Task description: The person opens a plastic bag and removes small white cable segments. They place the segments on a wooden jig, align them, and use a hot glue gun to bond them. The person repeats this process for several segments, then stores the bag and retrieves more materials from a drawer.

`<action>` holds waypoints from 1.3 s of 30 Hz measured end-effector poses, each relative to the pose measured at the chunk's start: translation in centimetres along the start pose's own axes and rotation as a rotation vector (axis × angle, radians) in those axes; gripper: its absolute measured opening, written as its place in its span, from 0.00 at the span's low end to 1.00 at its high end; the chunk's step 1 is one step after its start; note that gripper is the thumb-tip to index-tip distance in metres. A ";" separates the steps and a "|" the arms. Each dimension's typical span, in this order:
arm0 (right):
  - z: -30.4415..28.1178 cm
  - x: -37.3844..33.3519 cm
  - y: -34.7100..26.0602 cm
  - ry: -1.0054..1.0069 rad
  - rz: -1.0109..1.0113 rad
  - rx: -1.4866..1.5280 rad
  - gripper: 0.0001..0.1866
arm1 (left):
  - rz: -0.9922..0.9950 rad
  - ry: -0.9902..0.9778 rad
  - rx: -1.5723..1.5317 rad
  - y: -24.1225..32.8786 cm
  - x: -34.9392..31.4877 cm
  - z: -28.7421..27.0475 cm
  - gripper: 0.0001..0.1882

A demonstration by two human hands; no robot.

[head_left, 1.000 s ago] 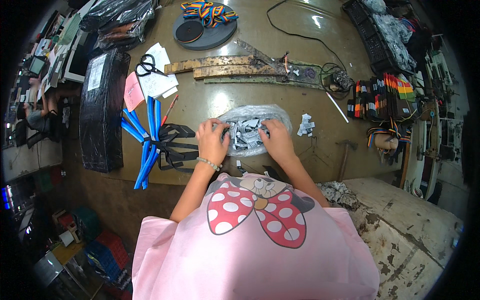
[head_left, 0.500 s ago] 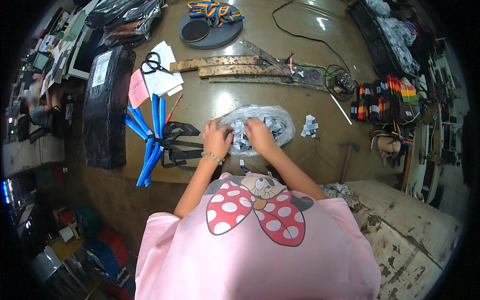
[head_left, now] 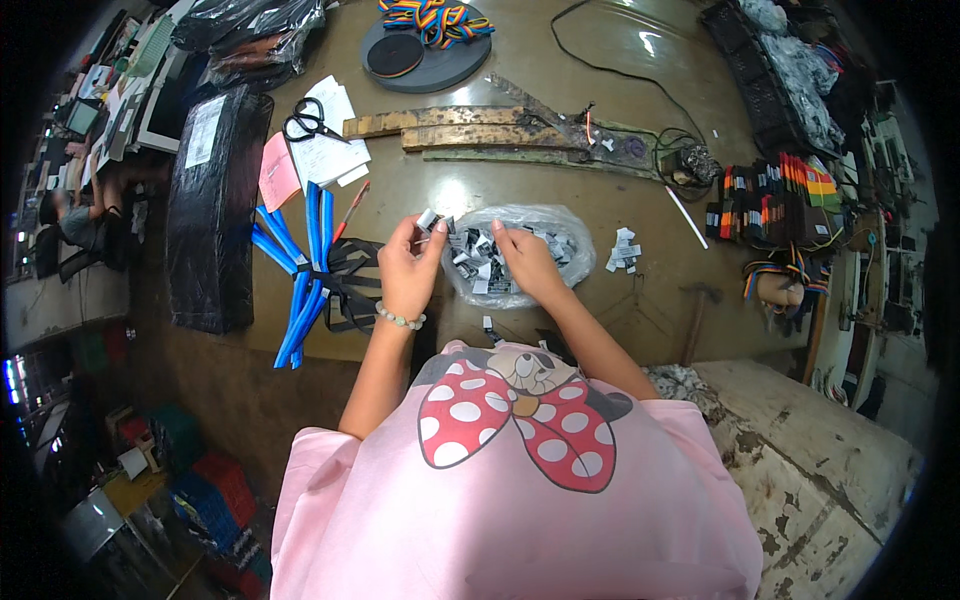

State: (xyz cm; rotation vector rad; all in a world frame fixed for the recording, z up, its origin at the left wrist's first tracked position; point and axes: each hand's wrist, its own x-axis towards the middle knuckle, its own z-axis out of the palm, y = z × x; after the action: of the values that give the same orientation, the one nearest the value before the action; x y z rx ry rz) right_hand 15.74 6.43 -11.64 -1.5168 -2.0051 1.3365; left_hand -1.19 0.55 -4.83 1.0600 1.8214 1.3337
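My left hand (head_left: 406,275) has moved off the bag (head_left: 582,255) pinching tags (head_left: 428,219): I'm likely picking and next need a soft touch; whether my right hand (head_left: 531,266) grips, I can't tell.

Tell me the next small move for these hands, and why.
Probably bring the right hand across to help sort the small labels in the left hand. The left pinches them up beside the left edge of the clear plastic bag, while the right is over the bag, where many more loose labels lie jumbled.
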 end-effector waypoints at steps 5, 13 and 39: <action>-1.7 0.2 1.1 0.068 -0.152 0.040 0.16 | -0.075 -0.009 -0.038 -1.5 -1.0 0.4 0.12; -2.3 -0.7 -1.5 -0.058 -0.287 0.197 0.12 | -0.053 -0.008 -0.109 -1.6 -0.8 -0.4 0.12; -7.2 -2.3 3.0 0.155 -0.234 -0.307 0.10 | -0.103 0.157 -0.257 0.3 -0.1 -0.2 0.13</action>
State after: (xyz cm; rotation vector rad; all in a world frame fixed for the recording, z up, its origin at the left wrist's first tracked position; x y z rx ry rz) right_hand 23.43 8.01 -9.63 -1.3995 -2.2785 0.8253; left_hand -1.23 0.38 -4.44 0.7350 1.7308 1.5744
